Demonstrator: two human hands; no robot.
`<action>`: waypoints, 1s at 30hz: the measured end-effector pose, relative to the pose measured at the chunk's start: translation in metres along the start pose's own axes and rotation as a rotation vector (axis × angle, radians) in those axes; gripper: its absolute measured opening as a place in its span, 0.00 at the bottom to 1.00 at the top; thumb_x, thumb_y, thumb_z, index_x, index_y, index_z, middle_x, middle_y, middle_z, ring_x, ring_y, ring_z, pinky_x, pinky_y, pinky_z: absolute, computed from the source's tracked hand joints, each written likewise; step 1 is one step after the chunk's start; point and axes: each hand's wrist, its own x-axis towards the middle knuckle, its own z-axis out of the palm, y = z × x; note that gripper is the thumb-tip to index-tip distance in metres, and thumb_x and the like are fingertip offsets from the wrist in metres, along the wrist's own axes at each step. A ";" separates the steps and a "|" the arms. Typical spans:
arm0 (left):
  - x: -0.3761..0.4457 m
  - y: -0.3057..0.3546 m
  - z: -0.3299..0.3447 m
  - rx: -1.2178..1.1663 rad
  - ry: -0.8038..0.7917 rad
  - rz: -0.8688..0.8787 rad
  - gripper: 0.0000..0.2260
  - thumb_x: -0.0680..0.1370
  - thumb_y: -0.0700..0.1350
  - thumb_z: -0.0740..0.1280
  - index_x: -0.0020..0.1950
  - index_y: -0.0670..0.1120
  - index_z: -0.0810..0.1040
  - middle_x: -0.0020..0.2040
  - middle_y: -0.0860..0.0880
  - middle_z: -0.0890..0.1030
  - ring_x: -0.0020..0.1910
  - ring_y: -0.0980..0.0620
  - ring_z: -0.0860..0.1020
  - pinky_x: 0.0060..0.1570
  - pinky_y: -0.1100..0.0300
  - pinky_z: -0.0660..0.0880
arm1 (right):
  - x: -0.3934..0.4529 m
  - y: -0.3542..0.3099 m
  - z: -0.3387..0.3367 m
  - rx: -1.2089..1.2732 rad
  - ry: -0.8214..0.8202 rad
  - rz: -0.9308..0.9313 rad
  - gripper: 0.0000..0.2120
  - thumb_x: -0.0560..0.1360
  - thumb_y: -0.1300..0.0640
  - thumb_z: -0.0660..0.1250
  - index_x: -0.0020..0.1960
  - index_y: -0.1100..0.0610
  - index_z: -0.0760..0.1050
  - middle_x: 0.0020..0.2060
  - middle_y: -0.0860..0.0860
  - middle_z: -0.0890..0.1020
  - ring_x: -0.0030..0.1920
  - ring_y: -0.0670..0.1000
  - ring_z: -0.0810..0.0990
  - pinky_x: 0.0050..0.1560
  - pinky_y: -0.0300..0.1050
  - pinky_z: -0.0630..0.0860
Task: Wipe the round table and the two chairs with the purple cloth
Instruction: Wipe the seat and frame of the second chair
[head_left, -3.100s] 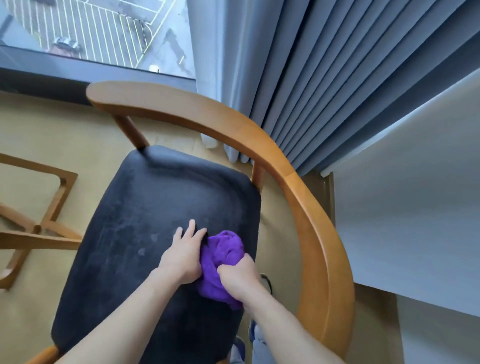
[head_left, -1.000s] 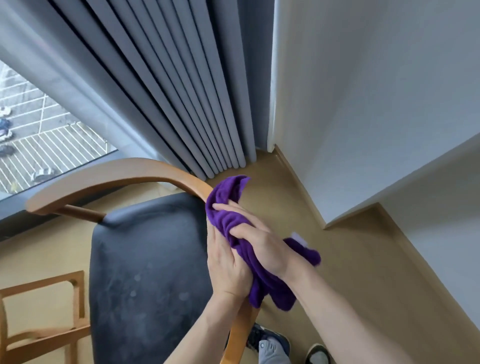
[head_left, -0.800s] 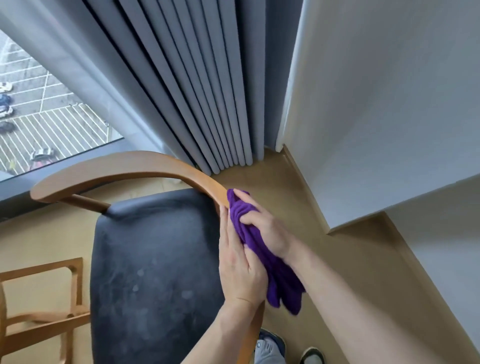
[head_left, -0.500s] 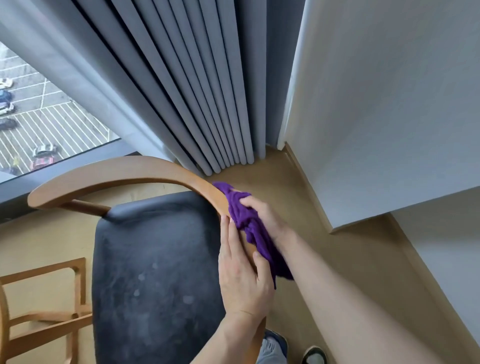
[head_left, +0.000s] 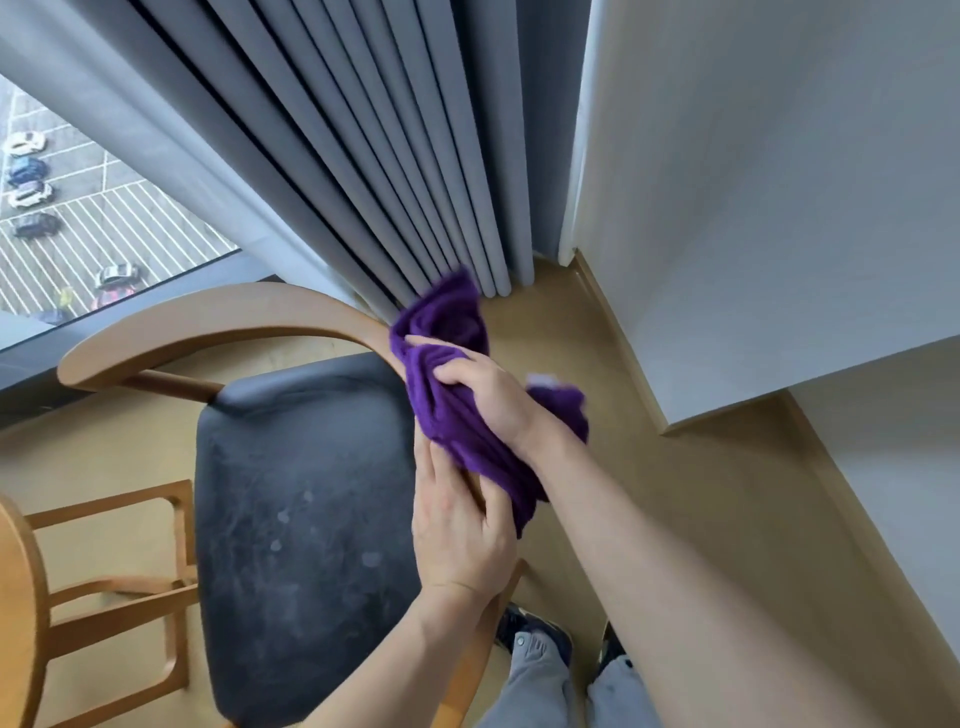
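Right hand (head_left: 488, 397) clutching purple cloth (head_left: 447, 421) on chair rail (head_left: 234, 317), left hand (head_left: 457, 530) clasping rail, grey curtain (head_left: 389, 156) beyond, tan floor (head_left: 675, 493) rightward

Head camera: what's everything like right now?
purple cloth: bunched, draped over the chair rail.
right-hand grip: grips the cloth on the rail.
left-hand grip: holds the rail, thumb over it.
chair seat: smudged with pale marks.
curtain: gathered in folds.

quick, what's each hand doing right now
Left hand: clasps the chair's wooden rail between thumb and fingers.
Right hand: gripping the purple cloth, pressing it on that rail.
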 end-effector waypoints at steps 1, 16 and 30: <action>0.000 0.000 0.000 0.001 0.002 0.006 0.31 0.79 0.55 0.55 0.82 0.57 0.53 0.82 0.60 0.54 0.78 0.51 0.66 0.63 0.44 0.76 | 0.006 0.001 -0.001 -0.037 -0.029 -0.019 0.20 0.81 0.65 0.58 0.72 0.60 0.75 0.68 0.52 0.79 0.71 0.49 0.74 0.75 0.41 0.65; -0.001 0.011 -0.002 -0.037 0.008 -0.021 0.32 0.76 0.53 0.54 0.81 0.64 0.54 0.82 0.65 0.51 0.76 0.59 0.66 0.57 0.57 0.76 | -0.019 0.006 -0.001 -0.315 0.063 0.135 0.12 0.76 0.50 0.59 0.39 0.48 0.79 0.40 0.45 0.82 0.46 0.48 0.79 0.60 0.51 0.75; -0.001 0.002 -0.008 -0.098 -0.046 -0.094 0.38 0.73 0.50 0.59 0.83 0.58 0.52 0.83 0.61 0.52 0.76 0.68 0.61 0.57 0.69 0.73 | 0.077 -0.011 0.019 -0.831 -0.003 0.099 0.17 0.71 0.53 0.62 0.58 0.46 0.78 0.51 0.41 0.82 0.54 0.47 0.80 0.60 0.44 0.74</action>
